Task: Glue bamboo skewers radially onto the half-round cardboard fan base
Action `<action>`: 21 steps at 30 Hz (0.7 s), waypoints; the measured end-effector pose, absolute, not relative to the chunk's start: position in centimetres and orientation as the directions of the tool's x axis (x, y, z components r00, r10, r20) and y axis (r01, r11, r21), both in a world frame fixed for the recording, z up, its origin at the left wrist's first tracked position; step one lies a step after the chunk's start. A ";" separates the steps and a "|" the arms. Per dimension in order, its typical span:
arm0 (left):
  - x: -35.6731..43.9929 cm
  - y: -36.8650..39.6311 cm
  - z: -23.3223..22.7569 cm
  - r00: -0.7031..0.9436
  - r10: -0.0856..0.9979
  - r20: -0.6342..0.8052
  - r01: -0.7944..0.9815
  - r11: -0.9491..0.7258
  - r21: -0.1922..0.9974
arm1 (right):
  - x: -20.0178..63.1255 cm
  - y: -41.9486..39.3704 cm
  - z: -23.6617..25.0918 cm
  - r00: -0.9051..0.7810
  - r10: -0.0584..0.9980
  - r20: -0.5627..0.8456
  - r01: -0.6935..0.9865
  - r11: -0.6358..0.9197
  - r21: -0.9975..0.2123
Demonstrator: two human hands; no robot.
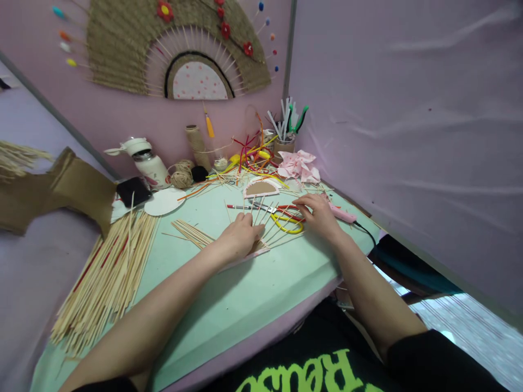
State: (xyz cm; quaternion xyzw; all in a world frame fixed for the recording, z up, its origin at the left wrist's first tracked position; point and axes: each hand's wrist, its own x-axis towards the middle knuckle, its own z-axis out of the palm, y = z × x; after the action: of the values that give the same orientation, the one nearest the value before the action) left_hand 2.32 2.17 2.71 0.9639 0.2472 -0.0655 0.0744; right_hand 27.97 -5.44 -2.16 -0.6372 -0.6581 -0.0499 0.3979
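The left hand (240,235) lies flat, fingers together, pressing down a fan of thin bamboo sticks (267,220) that spreads out from under it on the table (229,305). The right hand (317,213) rests open beside it, fingertips touching the yellow-handled scissors (286,218) (a pink glue gun (341,214) lies just beyond it). A big bundle of sticks (108,275) sits well off the left hand's outer side.

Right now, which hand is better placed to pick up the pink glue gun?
Right, probably. The right hand lies beside the pink glue gun, its fingers over the yellow-handled scissors. The left hand is pressed flat on the fanned sticks, farther from the gun.
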 end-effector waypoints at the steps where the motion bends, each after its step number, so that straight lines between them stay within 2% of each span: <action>1: 2.3 2.1 2.7 0.870 0.464 -0.164 0.484 -0.867 0.115 | 27.9 -5.5 -2.2 0.128 0.804 0.580 0.878 0.180 -0.443; 16: 2.3 2.6 1.9 0.886 0.441 -0.144 0.458 -0.881 0.120 | 28.4 -5.7 -2.0 0.160 0.821 0.548 0.890 0.119 -0.439; 21: 2.3 2.6 1.9 0.887 0.439 -0.141 0.456 -0.880 0.131 | 29.3 -4.5 -0.6 0.124 0.875 0.467 0.919 0.075 -0.386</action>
State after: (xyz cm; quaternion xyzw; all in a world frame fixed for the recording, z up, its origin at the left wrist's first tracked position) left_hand 2.29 2.56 1.93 0.9681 0.2311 -0.0536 0.0802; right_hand 29.28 -4.55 -0.58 -0.6790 -0.6608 -0.0346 0.3179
